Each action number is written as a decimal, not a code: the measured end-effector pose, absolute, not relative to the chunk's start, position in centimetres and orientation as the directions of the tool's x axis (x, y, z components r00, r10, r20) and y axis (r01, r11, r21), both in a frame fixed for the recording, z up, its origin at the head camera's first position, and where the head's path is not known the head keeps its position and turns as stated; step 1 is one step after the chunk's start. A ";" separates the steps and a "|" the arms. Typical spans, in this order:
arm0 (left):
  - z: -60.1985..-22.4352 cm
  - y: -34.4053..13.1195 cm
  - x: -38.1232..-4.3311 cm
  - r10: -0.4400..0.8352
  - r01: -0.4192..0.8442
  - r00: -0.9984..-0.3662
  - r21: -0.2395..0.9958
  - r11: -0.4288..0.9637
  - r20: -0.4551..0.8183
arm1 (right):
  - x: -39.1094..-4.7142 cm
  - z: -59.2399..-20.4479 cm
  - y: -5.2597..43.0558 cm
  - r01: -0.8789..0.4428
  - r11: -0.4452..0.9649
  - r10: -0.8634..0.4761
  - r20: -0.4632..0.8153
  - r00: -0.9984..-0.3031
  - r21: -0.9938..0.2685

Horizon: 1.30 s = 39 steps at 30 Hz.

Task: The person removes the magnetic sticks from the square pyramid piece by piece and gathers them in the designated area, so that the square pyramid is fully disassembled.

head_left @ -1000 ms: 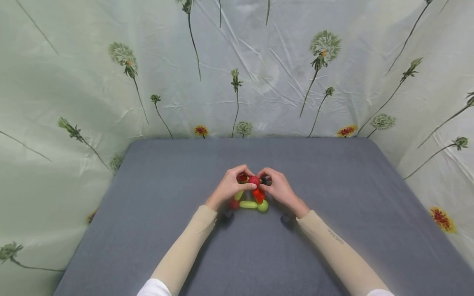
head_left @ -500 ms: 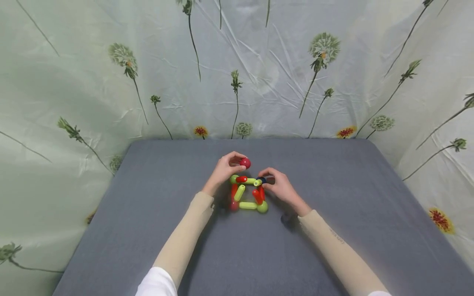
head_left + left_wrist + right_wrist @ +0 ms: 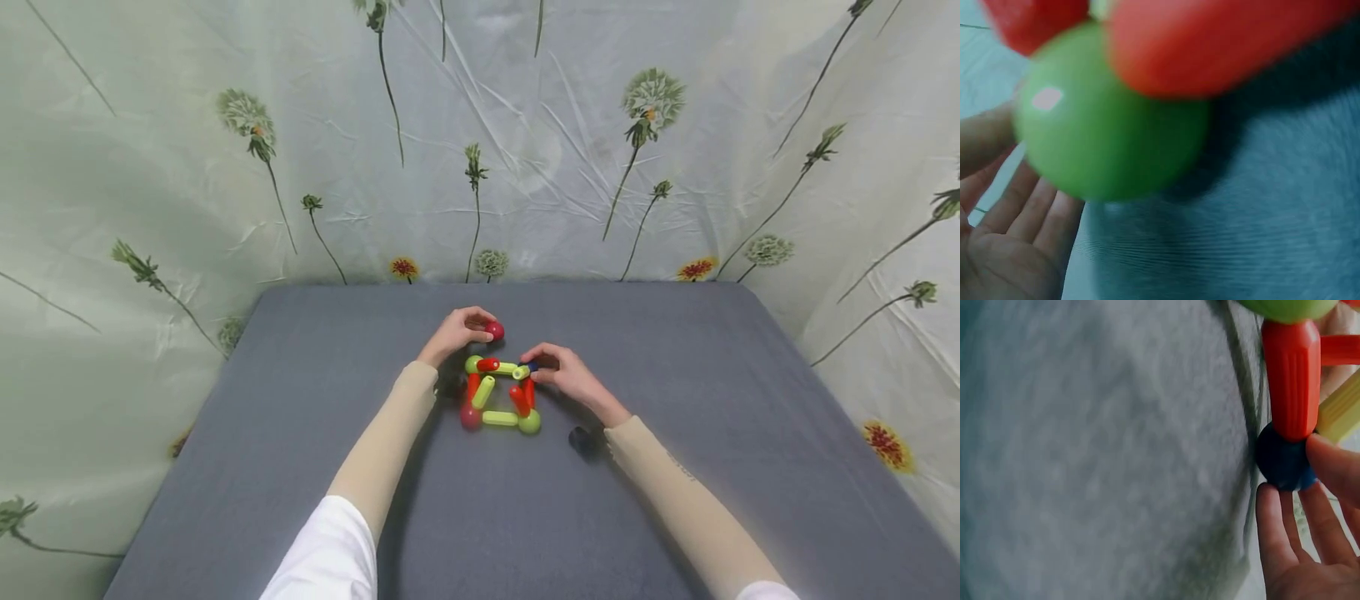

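Observation:
My left hand (image 3: 454, 335) pinches a red ball (image 3: 494, 331) just beyond a small frame of magnetic rods and balls. In the left wrist view a blurred green ball (image 3: 1110, 119) hides what these fingertips hold. At the frame's far right corner, my right hand (image 3: 567, 373) holds a dark blue ball (image 3: 1282, 456) between thumb and fingers, with a red rod (image 3: 1291, 381) joined to it. The base has a near red ball (image 3: 471, 417), two green balls, and red and yellow rods along its sides. Several rods, among them a yellow rod (image 3: 483, 392), rise from the corners and lean inward.
A grey cloth-covered table (image 3: 487, 517) lies under the frame. Behind and beside it hangs a pale flower-print curtain (image 3: 525, 167). A dark shape (image 3: 582, 440) shows under the right wrist.
My left hand has carried the red ball off the top of the frame, away and slightly left. The raised rods now stand apart with free ends. My right hand stays at the blue ball.

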<state>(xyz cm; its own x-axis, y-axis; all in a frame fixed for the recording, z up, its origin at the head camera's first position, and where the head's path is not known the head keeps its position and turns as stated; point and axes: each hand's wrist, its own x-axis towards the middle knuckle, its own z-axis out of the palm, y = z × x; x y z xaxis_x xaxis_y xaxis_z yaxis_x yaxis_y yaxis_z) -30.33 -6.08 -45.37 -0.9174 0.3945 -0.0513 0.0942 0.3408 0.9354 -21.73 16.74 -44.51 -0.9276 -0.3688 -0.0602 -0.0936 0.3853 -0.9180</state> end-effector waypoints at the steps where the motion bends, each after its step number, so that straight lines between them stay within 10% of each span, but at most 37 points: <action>1: -45.5 -6.0 -30.4 0.393 0.091 -0.918 0.933 0.349 -0.058 | -21.8 -44.6 16.8 -0.098 0.383 -0.375 -0.058 -0.925 -0.918; 14: -46.3 -5.0 -30.8 0.384 0.160 -0.923 0.893 0.421 -0.016 | -22.3 -45.5 17.8 -0.117 0.360 -0.421 -0.049 -0.906 -0.925; 28: -45.2 -7.7 -27.0 0.523 0.286 -0.833 0.950 0.125 0.182 | -21.6 -45.7 17.6 -0.053 0.302 -0.377 -0.068 -0.924 -0.952; 39: -45.1 -7.0 -23.9 0.578 0.481 -0.779 0.823 0.303 0.243 | -21.2 -45.8 17.5 -0.061 0.268 -0.368 -0.044 -0.929 -0.962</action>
